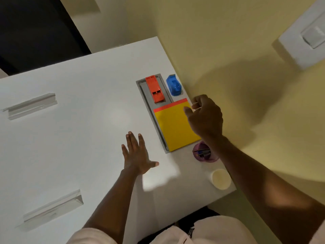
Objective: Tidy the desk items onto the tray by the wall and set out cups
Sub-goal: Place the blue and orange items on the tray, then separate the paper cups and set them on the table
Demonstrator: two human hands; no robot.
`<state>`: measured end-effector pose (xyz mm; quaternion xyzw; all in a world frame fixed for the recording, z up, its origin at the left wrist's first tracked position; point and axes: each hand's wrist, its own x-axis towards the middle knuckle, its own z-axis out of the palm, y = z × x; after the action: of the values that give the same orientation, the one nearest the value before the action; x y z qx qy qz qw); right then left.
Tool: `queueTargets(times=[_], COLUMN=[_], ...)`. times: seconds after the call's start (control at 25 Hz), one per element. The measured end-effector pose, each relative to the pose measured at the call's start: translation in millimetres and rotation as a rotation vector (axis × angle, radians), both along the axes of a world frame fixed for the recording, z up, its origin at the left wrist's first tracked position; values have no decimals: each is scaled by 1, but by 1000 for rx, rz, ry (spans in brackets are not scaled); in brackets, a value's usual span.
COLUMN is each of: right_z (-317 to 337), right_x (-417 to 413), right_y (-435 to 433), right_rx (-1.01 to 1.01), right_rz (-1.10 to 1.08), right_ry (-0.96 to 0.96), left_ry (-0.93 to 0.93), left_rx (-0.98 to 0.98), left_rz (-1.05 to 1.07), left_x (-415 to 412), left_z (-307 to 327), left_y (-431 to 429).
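A grey tray [154, 118] lies on the white desk against the yellow wall. In it are an orange stapler [155, 89], a blue tape dispenser [173, 85] and a yellow notepad [174, 125] with an orange top strip. My right hand [204, 117] hovers over the pad's far right corner, fingers curled, pinching a thin pale stick-like thing that I cannot identify. My left hand [136, 154] rests flat on the desk left of the tray, fingers spread, holding nothing. A purple cup [204, 153] with pens and a white paper cup [220, 178] stand near the wall.
Two clear acrylic stands [30, 105] [52, 208] lie on the desk's left side. A white switch plate [306, 36] is on the wall. The desk's right edge runs close to the cups.
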<state>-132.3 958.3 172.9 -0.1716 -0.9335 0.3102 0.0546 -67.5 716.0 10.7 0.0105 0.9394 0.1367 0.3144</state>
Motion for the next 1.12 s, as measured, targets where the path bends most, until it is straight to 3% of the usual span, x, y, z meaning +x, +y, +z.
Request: queueTargets(times=[0.16, 0.52, 0.8, 1.12], right_z=[7, -44, -93, -102], right_x=[93, 261, 281, 258], right_y=[34, 82, 96, 116], right_rx=[-115, 77, 41, -88], right_rz=[12, -63, -83, 77], right_ry=[73, -67, -361, -267], left_ry=[152, -37, -61, 22], left_rx=[80, 375, 385, 524], left_rz=[114, 25, -184, -188], left_x=[17, 116, 122, 130], left_z=[27, 54, 43, 35], left_y=[1, 85, 157, 199])
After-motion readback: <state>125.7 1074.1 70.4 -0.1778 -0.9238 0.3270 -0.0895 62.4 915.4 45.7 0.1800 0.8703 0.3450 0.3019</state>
